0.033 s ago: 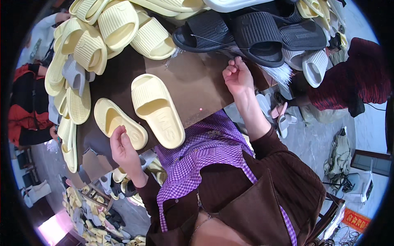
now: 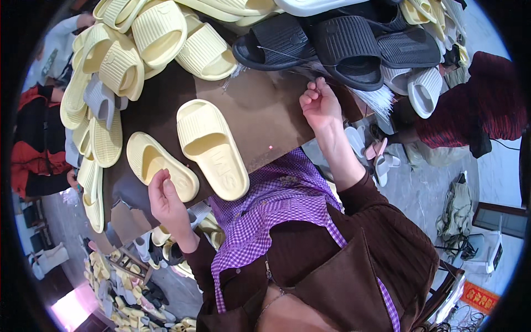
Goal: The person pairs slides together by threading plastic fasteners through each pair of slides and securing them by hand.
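Note:
Two pale yellow slide slippers lie on the brown board in front of me, a left slipper (image 2: pixel 185 180) and a right slipper (image 2: pixel 229 166). My left hand (image 2: pixel 168 206) is at the near side of the left slipper, fingers pressed together; whatever they may hold is hidden. Up by the black slippers (image 2: pixel 347 50), my right hand (image 2: pixel 322 105) has its fingers curled in a pinch, and anything between them is too small to make out. Beside it fans a bundle of thin white strands (image 2: pixel 377 100), partly under the black slippers. One fine strand (image 2: pixel 285 54) crosses the black slippers.
Yellow slippers (image 2: pixel 160 33) are heaped along the far and left edges of the brown board (image 2: pixel 260 122). Grey-white slippers (image 2: pixel 425 91) hang at the right. People sit at the left (image 2: pixel 41 138) and right (image 2: pixel 470 108). More slippers (image 2: pixel 127 288) cover the floor at lower left.

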Tool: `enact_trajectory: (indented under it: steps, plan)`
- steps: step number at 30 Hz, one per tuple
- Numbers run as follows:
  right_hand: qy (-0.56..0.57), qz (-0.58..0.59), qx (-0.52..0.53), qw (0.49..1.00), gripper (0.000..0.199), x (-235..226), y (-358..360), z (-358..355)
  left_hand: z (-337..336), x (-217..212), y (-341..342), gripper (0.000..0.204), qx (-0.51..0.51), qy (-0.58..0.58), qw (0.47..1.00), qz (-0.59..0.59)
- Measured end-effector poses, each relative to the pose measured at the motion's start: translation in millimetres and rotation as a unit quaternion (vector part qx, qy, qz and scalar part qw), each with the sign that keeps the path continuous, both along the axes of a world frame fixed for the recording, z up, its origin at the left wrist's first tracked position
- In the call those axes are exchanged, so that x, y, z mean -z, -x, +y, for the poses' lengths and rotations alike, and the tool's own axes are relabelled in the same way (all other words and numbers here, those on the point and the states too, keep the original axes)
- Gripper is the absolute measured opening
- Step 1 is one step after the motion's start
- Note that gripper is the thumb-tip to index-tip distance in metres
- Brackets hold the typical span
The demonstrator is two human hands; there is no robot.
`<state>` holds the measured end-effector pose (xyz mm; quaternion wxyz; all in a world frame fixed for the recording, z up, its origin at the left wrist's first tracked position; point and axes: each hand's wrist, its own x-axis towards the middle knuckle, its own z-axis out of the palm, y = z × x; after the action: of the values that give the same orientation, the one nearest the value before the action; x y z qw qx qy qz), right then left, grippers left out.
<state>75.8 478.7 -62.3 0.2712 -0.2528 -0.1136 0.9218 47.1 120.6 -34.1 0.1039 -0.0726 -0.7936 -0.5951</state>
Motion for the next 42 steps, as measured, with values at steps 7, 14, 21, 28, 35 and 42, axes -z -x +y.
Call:
enact_trajectory:
  steps: [7,14,21,28,35,42]
  plan:
    - [-0.135,-0.012,-0.036,0.990,0.007,-13.2,-31.1,-38.2,27.3,-20.1,-8.4,0.020,0.029,-0.012,1.000,0.002]
    - [-0.294,-0.002,-0.074,0.953,0.004,-10.3,-59.1,-69.3,121.4,-45.6,-21.2,0.024,0.293,0.046,0.949,0.107]
    - [-0.397,-0.016,-0.118,0.910,0.005,-18.2,-72.8,-69.5,171.7,-16.2,-18.9,0.021,0.374,0.056,0.912,0.158]
    - [-0.280,0.044,-0.111,0.953,0.009,-8.4,-59.4,-26.5,146.0,-17.1,-20.4,0.012,0.334,0.108,0.931,0.096]
    - [-0.261,0.046,-0.150,0.953,0.017,-10.1,-48.5,-24.5,104.6,-27.5,-26.4,0.017,0.292,0.098,0.951,-0.021]
    - [-0.345,-0.026,-0.343,0.873,0.025,-28.3,-35.0,-67.5,78.7,-26.0,-35.6,0.017,0.195,0.086,0.977,-0.025]
